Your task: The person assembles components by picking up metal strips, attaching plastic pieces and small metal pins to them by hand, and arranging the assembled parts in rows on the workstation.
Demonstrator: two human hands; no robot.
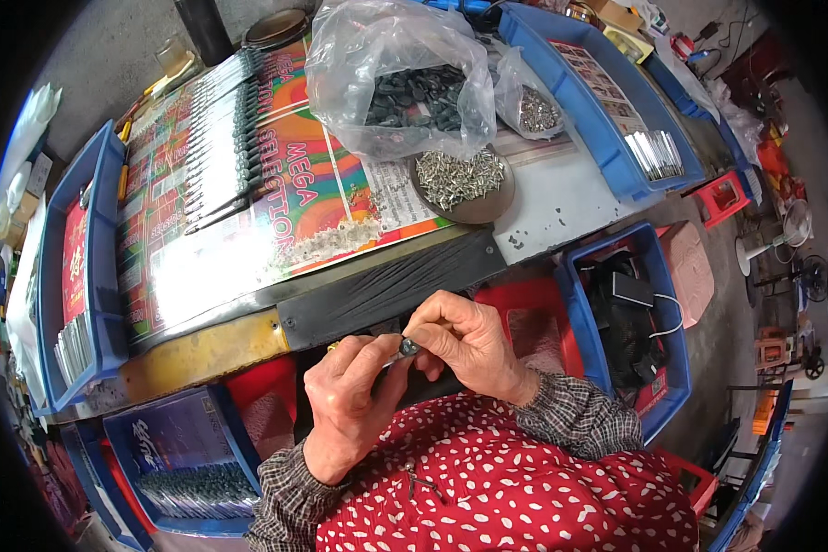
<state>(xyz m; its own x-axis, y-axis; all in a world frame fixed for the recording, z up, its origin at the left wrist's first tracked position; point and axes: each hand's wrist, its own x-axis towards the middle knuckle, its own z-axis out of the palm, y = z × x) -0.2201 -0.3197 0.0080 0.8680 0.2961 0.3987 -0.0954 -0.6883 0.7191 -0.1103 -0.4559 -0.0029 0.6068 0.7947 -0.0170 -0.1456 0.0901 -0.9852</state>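
Just in front of the table edge, my left hand (348,400) and my right hand (465,340) meet with their fingertips together. Between them is a small dark piece with a silvery part (407,348); fingers cover most of it, so its kind stays unclear. My left fingers close round its lower side, while my right thumb and fingers pinch it from above. On the table beyond lies a round dish of small metal parts (458,181). Behind that, a clear plastic bag (345,115) holds many dark green pieces (419,99). A row of slim silvery rods with dark ends (221,138) lies at the left.
A smaller bag of metal parts (535,112) sits beside the large one. Blue trays stand at the table's left (110,267) and right (607,156). Below the edge are a blue tray of dark-ended rods (193,488) and a blue crate with black items (676,368).
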